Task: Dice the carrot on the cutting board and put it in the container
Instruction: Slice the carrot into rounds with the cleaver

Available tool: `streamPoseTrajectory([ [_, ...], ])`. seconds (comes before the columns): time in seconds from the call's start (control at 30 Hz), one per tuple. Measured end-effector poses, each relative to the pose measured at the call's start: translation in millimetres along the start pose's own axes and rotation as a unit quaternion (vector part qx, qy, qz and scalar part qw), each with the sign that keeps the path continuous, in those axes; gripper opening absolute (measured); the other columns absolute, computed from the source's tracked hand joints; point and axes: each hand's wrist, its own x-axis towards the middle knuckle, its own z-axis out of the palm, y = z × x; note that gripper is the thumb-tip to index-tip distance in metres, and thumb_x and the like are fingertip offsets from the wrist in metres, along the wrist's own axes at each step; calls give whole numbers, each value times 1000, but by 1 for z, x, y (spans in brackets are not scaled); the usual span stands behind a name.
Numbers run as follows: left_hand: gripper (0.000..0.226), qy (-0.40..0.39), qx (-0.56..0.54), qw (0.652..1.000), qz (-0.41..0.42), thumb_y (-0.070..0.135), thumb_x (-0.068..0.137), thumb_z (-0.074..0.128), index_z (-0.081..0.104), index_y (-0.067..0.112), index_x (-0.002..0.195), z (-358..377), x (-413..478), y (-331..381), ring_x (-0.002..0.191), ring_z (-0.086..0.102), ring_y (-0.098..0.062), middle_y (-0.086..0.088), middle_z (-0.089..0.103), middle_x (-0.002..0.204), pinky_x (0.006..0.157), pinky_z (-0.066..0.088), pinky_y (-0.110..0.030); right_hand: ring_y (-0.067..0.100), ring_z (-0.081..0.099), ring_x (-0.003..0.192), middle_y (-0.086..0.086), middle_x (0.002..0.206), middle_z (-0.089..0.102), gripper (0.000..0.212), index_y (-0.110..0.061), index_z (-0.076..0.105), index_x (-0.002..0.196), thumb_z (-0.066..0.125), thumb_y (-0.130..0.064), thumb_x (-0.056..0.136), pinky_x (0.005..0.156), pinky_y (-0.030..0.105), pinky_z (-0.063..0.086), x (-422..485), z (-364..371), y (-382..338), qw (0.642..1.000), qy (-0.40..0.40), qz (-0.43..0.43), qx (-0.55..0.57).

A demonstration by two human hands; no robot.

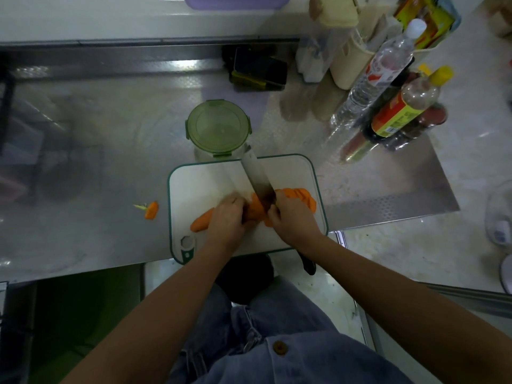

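In the head view, a white cutting board [210, 176] with a green rim is seen on a metal counter [110, 134], its near edge lying at the counter's front edge. The carrot [201, 221] is laid across the board's near half. Its uncut end is pointed left and stops short of the left rim, and cut slices [302, 196] are gathered near the right rim.

The carrot is held down by the left hand [228, 217], with the fingers curled over it. The knife [256, 176] is gripped by the right hand [293, 220], fingers wrapped round it at the heel of the blade. The blade is set on the carrot between the hands, and its tip reaches past the board's far edge.

The container [217, 127], covered by its green lid, is placed just beyond that far edge. A trimmed carrot end [151, 210] is left on the broad bare metal to the left of the board. Bottles [404, 112] are crowded at the far right, well apart from the board.
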Motion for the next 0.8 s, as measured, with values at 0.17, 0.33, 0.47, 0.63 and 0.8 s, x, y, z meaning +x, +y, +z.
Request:
streamPoseTrajectory([
  [0.17, 31, -4, 19, 1000, -12, 29, 78, 73, 60, 9, 98, 0, 1, 2, 98, 54, -27, -11, 58, 106, 83, 39, -35, 27, 51, 77, 13, 85, 56, 13, -5, 53, 93, 49, -16, 88, 68, 44, 45, 1, -10, -3, 999, -26, -22, -39],
  [0.33, 27, -2, 31, 999, -16, 29, 79, 72, 61, 12, 97, -2, 2, 4, 94, 56, -26, -9, 61, 102, 78, 40, -33, 27, 56, 77, 10, 87, 56, 22, -6, 54, 106, 47, -15, 88, 66, 43, 50, -2, -6, -5, 998, -59, 1, -20],
  [0.47, 23, -9, 23, 1000, -19, 27, 80, 70, 61, 12, 95, -2, 3, 3, 93, 56, -26, -9, 62, 100, 79, 40, -34, 28, 58, 77, 11, 83, 58, 21, -5, 54, 105, 46, -15, 89, 58, 34, 41, -3, 4, -4, 998, -62, 10, -16],
  [0.63, 28, -5, 32, 999, 3, 25, 78, 71, 61, 9, 99, -1, 4, 0, 98, 55, -30, -13, 61, 106, 84, 39, -36, 29, 58, 83, 14, 93, 62, 27, -6, 52, 116, 44, -17, 92, 59, 30, 31, -1, 18, -4, 998, -53, 19, -40],
  [0.8, 31, -9, 38, 999, 7, 26, 80, 71, 62, 10, 105, -2, 5, 1, 101, 55, -29, -11, 62, 110, 85, 39, -34, 29, 60, 80, 15, 91, 62, 32, -6, 50, 122, 46, -16, 92, 60, 36, 44, -2, 25, -5, 999, -38, 21, -13],
])
